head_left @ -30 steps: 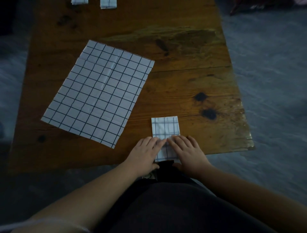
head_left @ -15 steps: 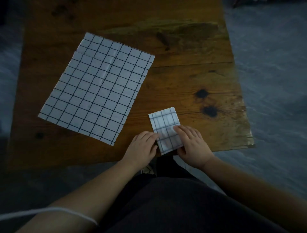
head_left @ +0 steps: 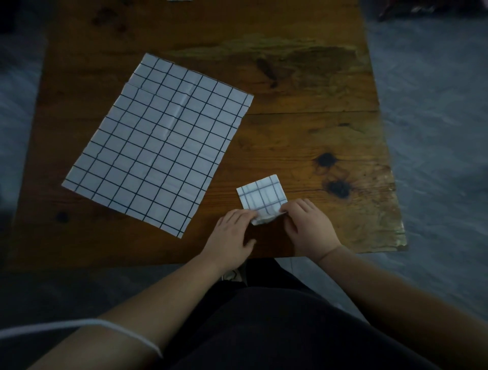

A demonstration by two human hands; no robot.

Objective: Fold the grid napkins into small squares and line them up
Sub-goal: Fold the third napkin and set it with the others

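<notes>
A small folded grid napkin (head_left: 261,196) lies near the table's front edge, slightly tilted. My left hand (head_left: 232,235) pinches its near left corner and my right hand (head_left: 307,227) pinches its near right corner, so the near edge is lifted and curled off the wood. To the left, a large open grid napkin (head_left: 158,142) lies flat and rotated on the table, apart from both hands. At the far edge, a sliver of another folded napkin (head_left: 179,0) shows at the top of the view.
The wooden table (head_left: 303,105) has dark knots at the right and a worn front right corner. Grey floor surrounds it on both sides. My dark-clothed lap fills the bottom of the view, close to the table's front edge.
Both hands went from pressing flat on the small napkin to pinching its near corners and lifting that edge. The napkin now looks shorter and sits slightly turned.
</notes>
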